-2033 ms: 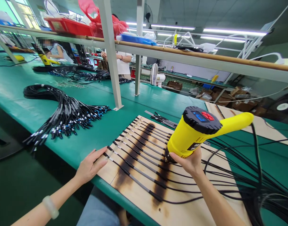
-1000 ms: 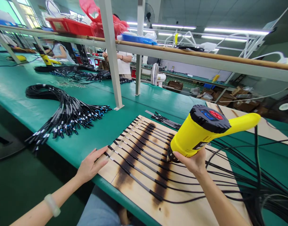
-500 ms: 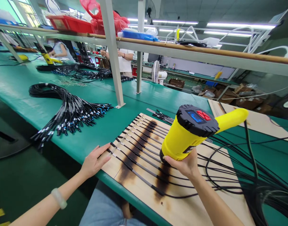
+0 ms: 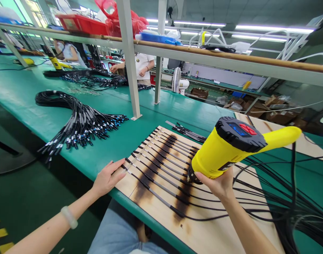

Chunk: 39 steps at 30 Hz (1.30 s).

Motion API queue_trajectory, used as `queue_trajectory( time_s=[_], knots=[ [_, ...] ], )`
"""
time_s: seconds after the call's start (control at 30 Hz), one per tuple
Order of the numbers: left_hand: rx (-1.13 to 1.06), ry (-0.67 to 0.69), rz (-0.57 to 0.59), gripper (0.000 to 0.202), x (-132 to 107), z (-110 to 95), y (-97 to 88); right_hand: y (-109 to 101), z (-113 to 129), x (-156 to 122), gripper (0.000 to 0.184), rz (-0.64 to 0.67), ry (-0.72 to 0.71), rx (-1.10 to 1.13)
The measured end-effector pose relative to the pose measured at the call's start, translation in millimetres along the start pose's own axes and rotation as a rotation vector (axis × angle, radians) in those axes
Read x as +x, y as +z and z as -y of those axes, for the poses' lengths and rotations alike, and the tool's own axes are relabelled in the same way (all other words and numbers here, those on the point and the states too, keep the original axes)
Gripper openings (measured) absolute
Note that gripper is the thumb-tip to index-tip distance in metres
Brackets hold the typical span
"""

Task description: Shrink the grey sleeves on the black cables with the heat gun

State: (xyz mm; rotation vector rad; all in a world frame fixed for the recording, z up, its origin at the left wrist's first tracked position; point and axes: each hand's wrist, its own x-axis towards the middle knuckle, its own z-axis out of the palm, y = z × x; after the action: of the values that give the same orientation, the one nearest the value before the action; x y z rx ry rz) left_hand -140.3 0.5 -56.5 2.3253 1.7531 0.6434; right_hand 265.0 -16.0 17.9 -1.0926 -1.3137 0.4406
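My right hand [image 4: 216,183] is wrapped round the barrel of a yellow heat gun [image 4: 219,151] with a black cap, a small display and a red keypad. Its nozzle points down over black cables [image 4: 161,200] laid side by side on a scorched wooden board [image 4: 161,225]. Each cable carries grey and black sleeves, and the cable ends line up along a strip at the board's left edge. At the near left corner lies my left hand [image 4: 110,178], fingers stretched and apart, the fingertips at the end of the nearest cable.
A fanned bundle of cables [image 4: 79,123] rests on the green table [image 4: 108,151] to the left. Short sleeved pieces [image 4: 189,132] lie behind the board. A shelf post [image 4: 132,70] rises beyond it. Loose cables [image 4: 301,218] spread at right. Co-workers [image 4: 142,68] are in the background.
My right hand has moved the heat gun to the right and tilted it, so more of the sleeves and the nozzle show. My left hand has stayed at the board's corner.
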Motion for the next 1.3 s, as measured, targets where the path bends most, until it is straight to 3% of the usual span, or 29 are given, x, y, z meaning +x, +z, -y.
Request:
queue_trajectory(
  time_s=[0.7, 0.87, 1.03, 1.3],
  knots=[
    [-0.018, 0.000, 0.007, 0.067, -0.3, 1.3, 0.9, -7.5, 1.3, -3.8, 0.061, 0.014, -0.004, -0.087],
    [-0.004, 0.002, 0.002, 0.067, -0.3, 2.2, 2.4, 2.9, 8.4, -13.1, 0.053, 0.014, 0.002, -0.029],
    [-0.023, 0.007, 0.003, 0.070, -0.3, 1.5, 2.4, 14.0, 22.3, -20.6, 0.041, 0.126, -0.013, 0.053],
    [-0.031, -0.010, 0.014, 0.072, 0.9, -2.3, 1.6, -8.0, 5.3, -27.1, 0.058, 0.036, 0.044, -0.032]
  ],
)
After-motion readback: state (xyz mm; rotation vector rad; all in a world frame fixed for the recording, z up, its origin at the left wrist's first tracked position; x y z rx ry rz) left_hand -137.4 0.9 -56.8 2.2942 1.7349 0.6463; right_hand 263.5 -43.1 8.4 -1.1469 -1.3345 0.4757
